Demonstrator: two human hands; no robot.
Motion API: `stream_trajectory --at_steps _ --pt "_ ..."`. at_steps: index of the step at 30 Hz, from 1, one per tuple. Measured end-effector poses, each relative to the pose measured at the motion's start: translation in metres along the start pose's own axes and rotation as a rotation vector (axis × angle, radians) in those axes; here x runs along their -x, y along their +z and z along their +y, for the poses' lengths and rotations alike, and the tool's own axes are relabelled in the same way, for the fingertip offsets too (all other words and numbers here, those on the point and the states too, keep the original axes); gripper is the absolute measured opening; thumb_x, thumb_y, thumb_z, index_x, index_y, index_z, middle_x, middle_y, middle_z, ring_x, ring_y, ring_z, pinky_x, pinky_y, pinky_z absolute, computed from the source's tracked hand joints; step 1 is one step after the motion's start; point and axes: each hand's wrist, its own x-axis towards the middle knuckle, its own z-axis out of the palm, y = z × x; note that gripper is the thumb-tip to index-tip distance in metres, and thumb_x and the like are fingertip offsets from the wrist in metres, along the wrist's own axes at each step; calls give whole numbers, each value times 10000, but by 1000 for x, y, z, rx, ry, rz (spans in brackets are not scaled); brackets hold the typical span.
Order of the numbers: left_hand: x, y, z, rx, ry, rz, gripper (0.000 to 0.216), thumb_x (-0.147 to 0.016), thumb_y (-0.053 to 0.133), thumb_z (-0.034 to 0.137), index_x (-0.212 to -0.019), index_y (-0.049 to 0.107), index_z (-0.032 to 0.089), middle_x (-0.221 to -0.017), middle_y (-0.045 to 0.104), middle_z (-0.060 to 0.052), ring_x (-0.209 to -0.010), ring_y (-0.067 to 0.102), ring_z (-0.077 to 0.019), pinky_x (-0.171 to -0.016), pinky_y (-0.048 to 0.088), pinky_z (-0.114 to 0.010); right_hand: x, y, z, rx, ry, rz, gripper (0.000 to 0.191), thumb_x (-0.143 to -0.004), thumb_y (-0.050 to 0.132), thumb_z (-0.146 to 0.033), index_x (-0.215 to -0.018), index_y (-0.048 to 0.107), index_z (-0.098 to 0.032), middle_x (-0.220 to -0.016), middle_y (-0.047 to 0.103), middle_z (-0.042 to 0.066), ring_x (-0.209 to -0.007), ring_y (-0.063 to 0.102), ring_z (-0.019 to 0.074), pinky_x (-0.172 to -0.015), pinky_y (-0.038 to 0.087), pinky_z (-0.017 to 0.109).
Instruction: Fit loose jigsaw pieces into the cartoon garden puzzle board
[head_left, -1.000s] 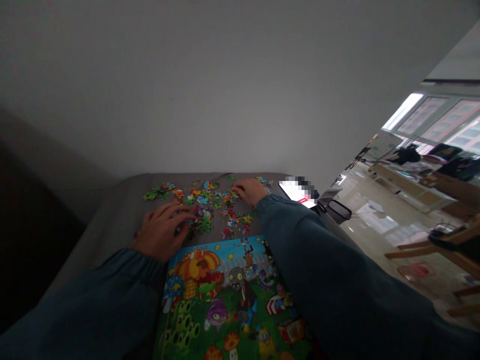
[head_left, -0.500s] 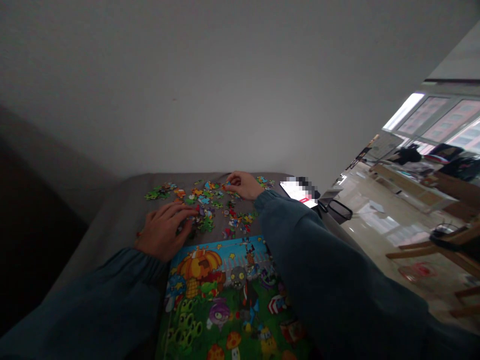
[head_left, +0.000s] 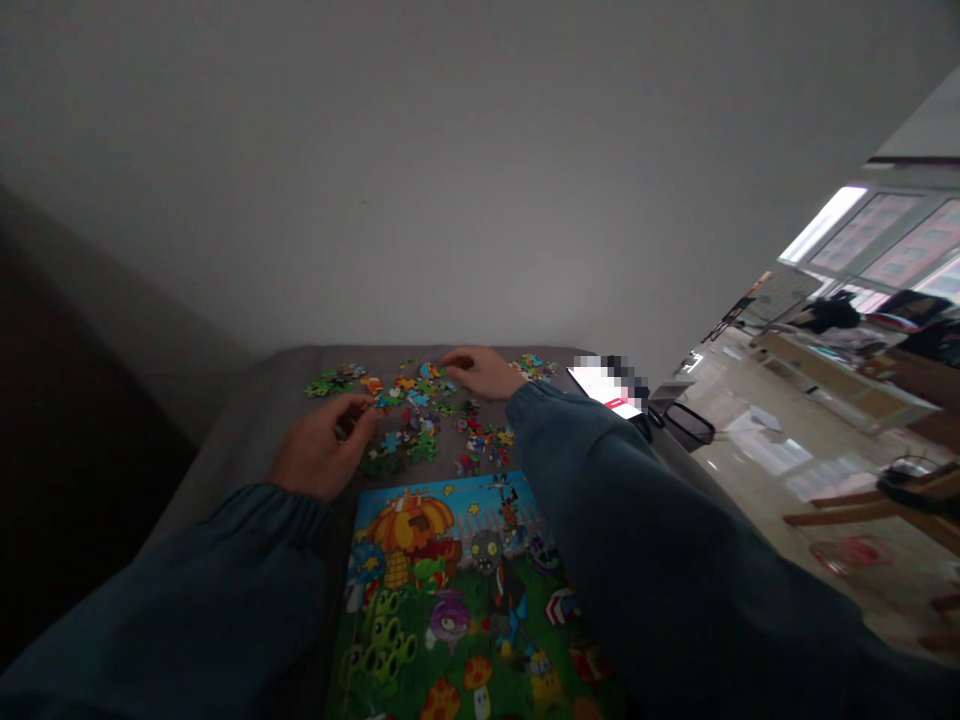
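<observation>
A scatter of small, bright cardboard jigsaw pieces (head_left: 427,415) lies across the far half of the grey cloth-covered worktop (head_left: 240,430), spread in a band whose long axis runs left to right, from about ten o'clock to two o'clock of the picture sheet below it. The left hand (head_left: 322,450) sits at the near left edge of the scatter, its fingers curled in and the thumb meeting them; it seems to pinch a small piece, though the dim light does not let me tell for sure. The right hand (head_left: 480,372) reaches to the far edge of the scatter at twelve o'clock, fingers bent down onto the pieces there; whether it grips one I cannot tell.

Just nearer than the pieces lies the colourful cartoon picture sheet with an orange pumpkin and green plants (head_left: 457,600), its long axis running from six to twelve o'clock, its top edge just beside the nearest pieces. Bare cloth lies open to the left of the left hand, out to the worktop's left edge. At two o'clock, near the right edge, a lit phone (head_left: 604,390) lies flat, with dark-rimmed glasses (head_left: 686,422) just beyond it.
</observation>
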Motion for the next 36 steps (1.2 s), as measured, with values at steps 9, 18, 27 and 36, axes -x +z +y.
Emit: stream_trajectory --at_steps 9,18,27,36 --pt "-12 -19 -21 -116 -24 197 409 -837 514 508 -952 718 172 -925 624 -88 -794 616 -244 -778 503 -388 -26 28 0 227 -65 -10 312 -917 653 -118 -1204 723 -218 -1311 694 75 -1270 594 207 -1143 395 376" --pt "-12 -22 -27 -133 -7 236 391 -885 510 489 -986 718 173 -1017 644 -88 -795 638 -231 -822 524 -400 -22 23 -22 229 -64 44 219 -885 595 -20 -1029 718 -132 -1032 730 92 -994 649 191 -966 488 342" --pt "-9 -16 -24 -143 10 220 347 -915 491 456 -966 710 192 -997 667 -57 -880 646 -197 -882 527 -335 92 42 -78 -337 -41 -384 146 -914 673 -180 -1055 710 -175 -888 721 15 -760 656 129 -702 544 262" --pt "-2 -19 -19 -208 48 162 471 -932 431 490 -1034 714 128 -1015 660 24 -890 636 -133 -772 495 -250 139 47 -100 125 -436 -309 275 -978 572 -179 -1226 681 -128 -1235 684 123 -1134 624 232 -1029 491 404"
